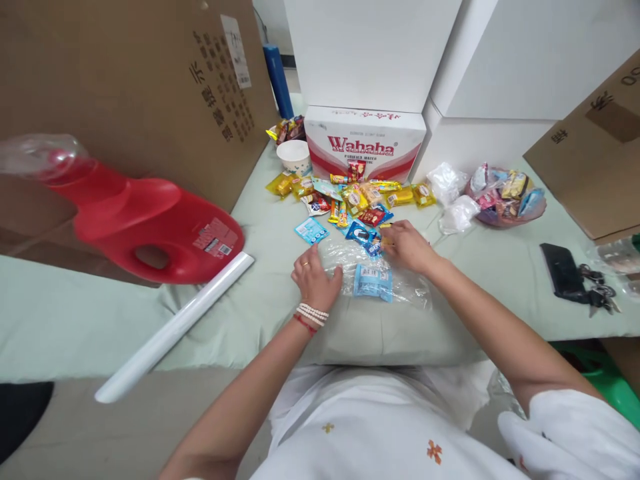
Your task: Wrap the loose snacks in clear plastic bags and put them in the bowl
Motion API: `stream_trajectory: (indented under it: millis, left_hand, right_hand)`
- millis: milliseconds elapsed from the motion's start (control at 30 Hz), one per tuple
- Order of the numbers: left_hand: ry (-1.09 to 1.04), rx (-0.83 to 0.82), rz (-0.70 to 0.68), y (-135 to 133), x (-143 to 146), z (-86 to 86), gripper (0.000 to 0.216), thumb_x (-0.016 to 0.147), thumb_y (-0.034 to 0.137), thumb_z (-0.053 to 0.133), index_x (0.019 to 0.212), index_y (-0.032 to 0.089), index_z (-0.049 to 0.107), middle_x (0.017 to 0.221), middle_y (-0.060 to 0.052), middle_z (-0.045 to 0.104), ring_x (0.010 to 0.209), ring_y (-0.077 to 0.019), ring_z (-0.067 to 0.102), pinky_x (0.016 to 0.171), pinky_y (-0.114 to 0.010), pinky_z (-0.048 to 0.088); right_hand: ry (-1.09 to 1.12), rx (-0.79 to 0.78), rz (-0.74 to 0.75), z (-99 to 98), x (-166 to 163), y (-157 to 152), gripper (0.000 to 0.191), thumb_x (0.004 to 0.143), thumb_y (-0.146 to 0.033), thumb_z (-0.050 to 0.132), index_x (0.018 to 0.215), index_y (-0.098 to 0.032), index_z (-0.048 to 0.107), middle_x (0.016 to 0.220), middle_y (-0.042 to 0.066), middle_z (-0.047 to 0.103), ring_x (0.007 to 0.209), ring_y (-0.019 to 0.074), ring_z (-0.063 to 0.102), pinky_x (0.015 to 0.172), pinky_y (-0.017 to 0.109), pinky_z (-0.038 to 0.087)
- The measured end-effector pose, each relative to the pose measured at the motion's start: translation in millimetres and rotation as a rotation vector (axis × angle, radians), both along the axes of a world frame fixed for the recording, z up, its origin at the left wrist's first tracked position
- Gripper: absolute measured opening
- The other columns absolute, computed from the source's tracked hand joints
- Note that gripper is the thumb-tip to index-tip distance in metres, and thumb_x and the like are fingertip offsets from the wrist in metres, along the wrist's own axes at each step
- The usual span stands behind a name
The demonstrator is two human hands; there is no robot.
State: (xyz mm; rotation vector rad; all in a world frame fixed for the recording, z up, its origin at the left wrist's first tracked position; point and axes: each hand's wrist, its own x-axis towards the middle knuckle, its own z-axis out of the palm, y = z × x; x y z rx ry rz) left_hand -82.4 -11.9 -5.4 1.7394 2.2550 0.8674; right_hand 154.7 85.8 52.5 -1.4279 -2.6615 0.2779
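A clear plastic bag (403,288) lies flat near the table's front edge, with a light-blue snack packet (373,283) inside or under its film; I cannot tell which. My left hand (316,280) holds the bag's left edge, thumb apart from the bent fingers. At the bag's far right side, my right hand (407,245) has its fingers closed around a small packet with a yellow part showing, mostly hidden. Dark-blue packets (361,233) lie by the right fingertips. A flat light-blue packet (311,231) rests beyond the left hand. Behind them spreads a pile of yellow-wrapped snacks (355,199).
A Wahaha carton (365,143) stands behind the pile, beside a paper cup (294,157). To the right are crumpled clear bags (457,215), a bowl of snacks (533,212), and a phone (563,270) with keys. A red detergent bottle (150,220) and white roll (175,330) lie left.
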Motion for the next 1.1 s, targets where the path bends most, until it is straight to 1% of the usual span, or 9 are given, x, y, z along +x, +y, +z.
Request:
stream_trajectory:
  millis: [100, 200, 333, 467, 700, 867, 933, 1000, 1100]
  left_hand:
    - [-0.098, -0.049, -0.063, 8, -1, -1.0, 0.098, 0.08, 0.035, 0.072, 0.162, 0.02, 0.021, 0.139, -0.018, 0.062, 0.127, -0.0403, 0.052, 0.105, -0.057, 0.038]
    - [-0.16, -0.144, -0.056, 17, -2, -1.4, 0.107, 0.077, 0.031, 0.074, 0.164, 0.019, 0.013, 0.117, -0.011, 0.071, 0.116, -0.0364, 0.059, 0.101, -0.053, 0.04]
    - [-0.14, -0.218, -0.068, 26, -4, -3.3, 0.09, 0.079, 0.034, 0.073, 0.159, 0.02, 0.034, 0.094, -0.007, 0.072, 0.107, -0.035, 0.06, 0.095, -0.051, 0.041]
    - [-0.144, -0.162, -0.163, 24, -14, -7.8, 0.032, 0.079, 0.017, 0.062, 0.105, 0.028, 0.077, 0.095, -0.007, 0.069, 0.106, -0.0305, 0.058, 0.096, -0.05, 0.042]
    - [-0.383, -0.053, -0.559, -16, -60, -6.5, 0.018, 0.067, 0.008, 0.053, 0.06, 0.022, 0.063, 0.094, -0.006, 0.065, 0.106, -0.0241, 0.058, 0.101, -0.045, 0.048]
    - [-0.206, -0.063, -0.177, -27, -42, 5.7, 0.03, 0.089, 0.035, 0.058, 0.113, 0.021, 0.07, 0.137, -0.015, 0.057, 0.13, -0.0335, 0.049, 0.107, -0.055, 0.044]
    - [-0.045, -0.145, -0.137, -26, -32, 12.6, 0.033, 0.082, 0.04, 0.07, 0.11, 0.023, 0.072, 0.145, -0.016, 0.053, 0.14, -0.0418, 0.039, 0.108, -0.063, 0.039]
    - [0.0, -0.238, -0.201, -25, -27, 21.4, 0.017, 0.078, 0.034, 0.073, 0.09, 0.022, 0.073, 0.13, -0.015, 0.063, 0.132, -0.0414, 0.048, 0.103, -0.06, 0.043]
    - [-0.256, -0.368, -0.289, -25, -20, 35.2, 0.017, 0.084, 0.035, 0.066, 0.075, 0.021, 0.065, 0.081, -0.005, 0.066, 0.083, -0.0243, 0.066, 0.077, -0.038, 0.053]
  right_hand:
    - [-0.021, -0.018, 0.036, -14.3, -25, 13, 0.053, 0.088, -0.022, 0.071, 0.14, -0.016, 0.061, 0.115, 0.014, 0.072, 0.124, 0.0317, 0.052, 0.099, 0.039, 0.043]
    - [-0.006, -0.084, 0.008, -17.3, -33, 14, 0.029, 0.089, -0.015, 0.067, 0.117, -0.015, 0.074, 0.099, 0.012, 0.073, 0.106, 0.0276, 0.059, 0.092, 0.035, 0.043]
    - [0.131, -0.075, 0.171, -6.8, -26, -16, 0.022, 0.095, -0.013, 0.056, 0.099, -0.017, 0.077, 0.088, 0.009, 0.068, 0.092, 0.0229, 0.058, 0.085, 0.031, 0.042]
    - [0.023, -0.057, 0.334, -8.4, -15, -69, 0.027, 0.099, -0.019, 0.052, 0.112, -0.024, 0.075, 0.094, 0.008, 0.063, 0.085, 0.021, 0.054, 0.068, 0.027, 0.038]
    - [0.263, -0.155, 0.196, -40.9, 8, -108, 0.041, 0.103, -0.021, 0.043, 0.136, -0.032, 0.066, 0.106, 0.007, 0.06, 0.09, 0.0185, 0.058, 0.074, 0.027, 0.048]
    - [0.354, -0.123, 0.153, -54.1, 9, -113, 0.042, 0.103, -0.02, 0.043, 0.133, -0.032, 0.07, 0.102, 0.006, 0.061, 0.086, 0.0176, 0.056, 0.076, 0.029, 0.052]
    - [0.37, -0.119, 0.143, -55.8, 8, -114, 0.042, 0.102, -0.02, 0.044, 0.132, -0.032, 0.07, 0.102, 0.006, 0.06, 0.086, 0.0177, 0.056, 0.076, 0.029, 0.052]
    - [0.38, -0.117, 0.132, -56.8, 7, -114, 0.04, 0.102, -0.021, 0.045, 0.129, -0.032, 0.072, 0.102, 0.006, 0.059, 0.086, 0.0181, 0.056, 0.075, 0.029, 0.051]
    - [0.382, -0.109, 0.129, -57.8, 4, -113, 0.04, 0.102, -0.018, 0.044, 0.126, -0.032, 0.073, 0.102, 0.007, 0.059, 0.087, 0.0184, 0.056, 0.076, 0.029, 0.05]
